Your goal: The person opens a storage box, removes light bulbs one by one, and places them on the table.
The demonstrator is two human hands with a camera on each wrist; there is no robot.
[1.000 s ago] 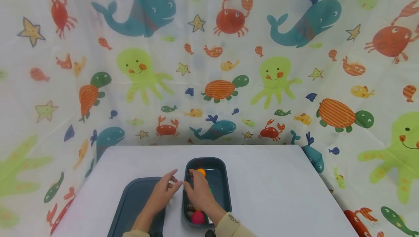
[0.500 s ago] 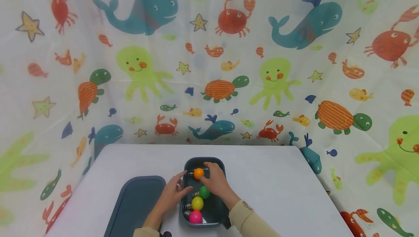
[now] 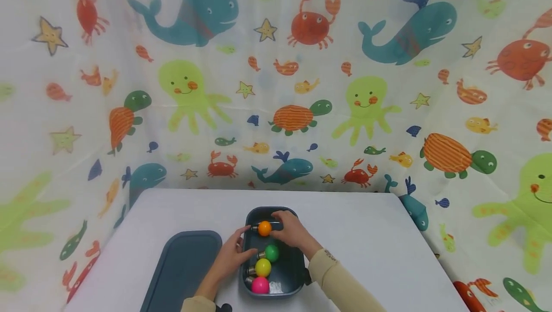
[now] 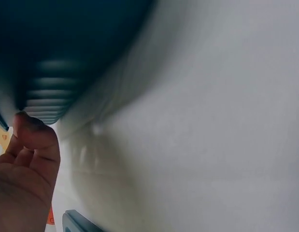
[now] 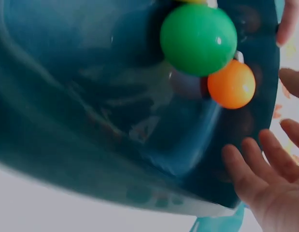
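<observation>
A deep dark-blue tray (image 3: pixel 288 273) holds a column of coloured light bulbs along its left side, their screw bases pointing left. From back to front they are an orange bulb (image 3: pixel 265 228), a green bulb (image 3: pixel 271 253), a yellow bulb (image 3: pixel 263 268) and a pink bulb (image 3: pixel 260 285). My right hand (image 3: pixel 294 231) reaches over the back right of the tray, fingers spread beside the orange bulb; the right wrist view shows its palm bare. At the left rim, my left hand (image 3: pixel 231 253) has its fingertips by the orange bulb's base and its thumb toward the green one.
A flat dark-blue tray or lid (image 3: pixel 183 269) lies left of the deep tray on the white table (image 3: pixel 358 249). A curtain (image 3: pixel 258 86) printed with sea animals hangs behind the table and at both sides.
My right hand has moved right, off the left side of the deep tray, uncovering the bulbs. My left hand has shifted right to the tray's left rim.
</observation>
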